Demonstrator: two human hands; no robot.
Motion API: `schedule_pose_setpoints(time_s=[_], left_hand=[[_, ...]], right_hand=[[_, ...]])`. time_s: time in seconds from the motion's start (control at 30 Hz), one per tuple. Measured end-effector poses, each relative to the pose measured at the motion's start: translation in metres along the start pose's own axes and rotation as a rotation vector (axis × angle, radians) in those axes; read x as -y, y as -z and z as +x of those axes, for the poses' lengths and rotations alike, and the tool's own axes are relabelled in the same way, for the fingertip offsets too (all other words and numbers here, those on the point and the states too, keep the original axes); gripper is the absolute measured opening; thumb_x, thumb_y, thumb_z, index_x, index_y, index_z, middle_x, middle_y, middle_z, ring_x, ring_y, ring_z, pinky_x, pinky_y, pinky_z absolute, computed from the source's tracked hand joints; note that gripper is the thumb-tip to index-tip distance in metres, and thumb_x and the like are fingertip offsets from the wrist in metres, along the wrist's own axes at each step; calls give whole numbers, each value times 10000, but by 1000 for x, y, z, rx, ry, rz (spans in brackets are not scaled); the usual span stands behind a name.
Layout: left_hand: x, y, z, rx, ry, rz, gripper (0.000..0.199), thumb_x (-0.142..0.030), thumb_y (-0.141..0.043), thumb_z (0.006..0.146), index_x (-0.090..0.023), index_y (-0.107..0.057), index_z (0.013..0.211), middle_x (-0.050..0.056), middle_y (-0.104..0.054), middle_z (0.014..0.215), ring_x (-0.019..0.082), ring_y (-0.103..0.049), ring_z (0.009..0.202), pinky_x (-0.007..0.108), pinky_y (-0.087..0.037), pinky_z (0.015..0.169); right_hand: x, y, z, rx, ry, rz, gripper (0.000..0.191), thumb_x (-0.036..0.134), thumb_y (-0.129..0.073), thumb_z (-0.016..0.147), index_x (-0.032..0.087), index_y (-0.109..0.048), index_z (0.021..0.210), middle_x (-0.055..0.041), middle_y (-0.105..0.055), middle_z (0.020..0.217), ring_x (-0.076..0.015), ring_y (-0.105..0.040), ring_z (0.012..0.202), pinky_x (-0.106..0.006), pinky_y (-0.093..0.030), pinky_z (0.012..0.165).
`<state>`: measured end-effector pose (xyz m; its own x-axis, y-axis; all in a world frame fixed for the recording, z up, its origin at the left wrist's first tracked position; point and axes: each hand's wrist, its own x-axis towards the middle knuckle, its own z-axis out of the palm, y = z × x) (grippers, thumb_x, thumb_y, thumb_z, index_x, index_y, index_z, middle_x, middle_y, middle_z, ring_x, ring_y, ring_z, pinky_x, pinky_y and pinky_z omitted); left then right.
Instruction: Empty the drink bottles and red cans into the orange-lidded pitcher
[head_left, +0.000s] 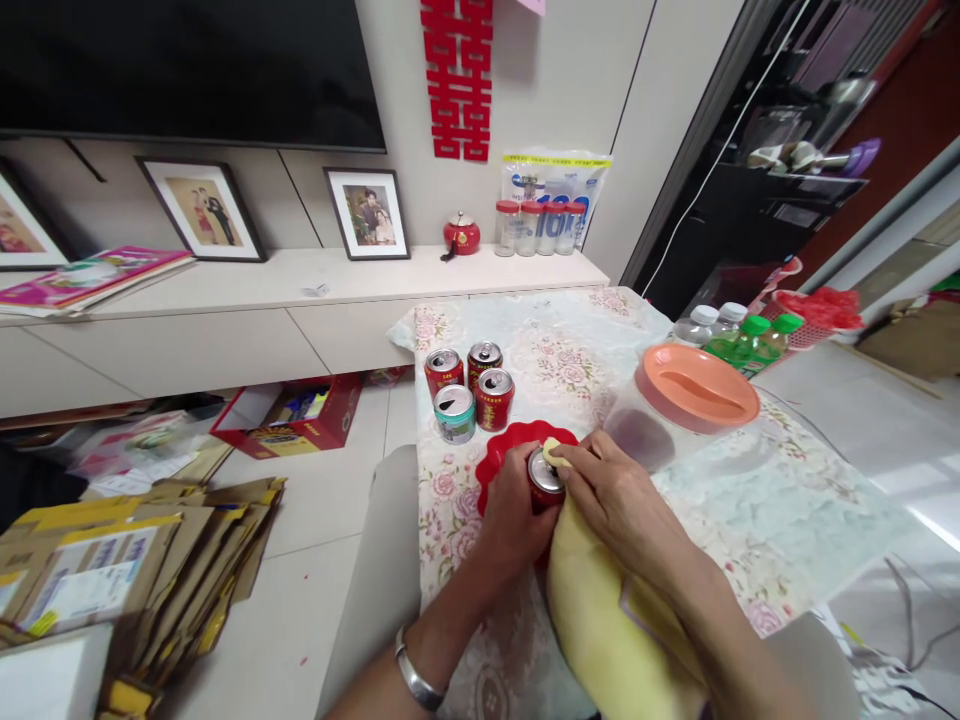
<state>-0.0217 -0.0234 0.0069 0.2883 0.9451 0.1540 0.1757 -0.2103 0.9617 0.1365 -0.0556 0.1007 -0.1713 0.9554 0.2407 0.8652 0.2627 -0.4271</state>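
My left hand (517,515), with a metal bangle at its wrist, is wrapped round a dark red drink can (546,487) held upright, top facing me. My right hand (619,490) pinches a corner of a yellow cloth (600,610) against the can's rim. The rest of that cloth hangs down towards my lap. Under and behind the can is a red scalloped dish (495,458), partly hidden by my hands. Several more cans stand just beyond it: red cans (495,400), a darker one (484,358) and a short teal can (454,414).
A flowered tablecloth (566,360) covers the table. To the right stand an orange-lidded container (701,385), green-capped bottles (750,340) and white-capped bottles (697,325). Flattened cardboard (187,580) and a red box (300,425) lie on the floor at left. Lidded jars (540,230) line the cabinet.
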Motion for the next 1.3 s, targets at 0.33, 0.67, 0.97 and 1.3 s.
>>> schedule_pose_setpoints(time_s=[0.33, 0.67, 0.97, 1.3], left_hand=[[-10, 5, -3, 23, 47, 11, 607, -293, -776, 834, -242, -488, 1366, 145, -700, 1341, 361, -694, 1224, 571, -535, 1043], [-9, 7, -5, 38, 33, -24, 642, -228, -777, 794, -232, -496, 1372, 142, -681, 1357, 364, -674, 1249, 583, -525, 1072], [-5, 5, -2, 44, 42, -35, 664, -221, -786, 797, -235, -477, 1384, 136, -663, 1377, 345, -674, 1253, 576, -532, 1094], [-6, 6, -6, 21, 10, 6, 623, -284, -789, 844, -242, -497, 1393, 151, -673, 1406, 365, -658, 1313, 601, -502, 1126]], right_hand=[[20, -14, -22, -122, -28, -93, 254, 217, -461, 1091, 174, -654, 932, -57, -631, 852, -215, -694, 696, -322, -488, 610], [15, -18, -43, -175, 162, -37, 260, 211, -452, 1134, 204, -656, 1294, -37, -649, 980, -139, -719, 814, -235, -591, 697], [-1, -10, -23, -161, 116, -225, 262, 224, -470, 1113, 161, -724, 1131, -54, -590, 902, -218, -700, 711, -316, -553, 585], [23, -18, -39, -236, 117, -64, 197, 190, -496, 1109, 168, -692, 1110, -20, -606, 869, -143, -686, 706, -249, -579, 626]])
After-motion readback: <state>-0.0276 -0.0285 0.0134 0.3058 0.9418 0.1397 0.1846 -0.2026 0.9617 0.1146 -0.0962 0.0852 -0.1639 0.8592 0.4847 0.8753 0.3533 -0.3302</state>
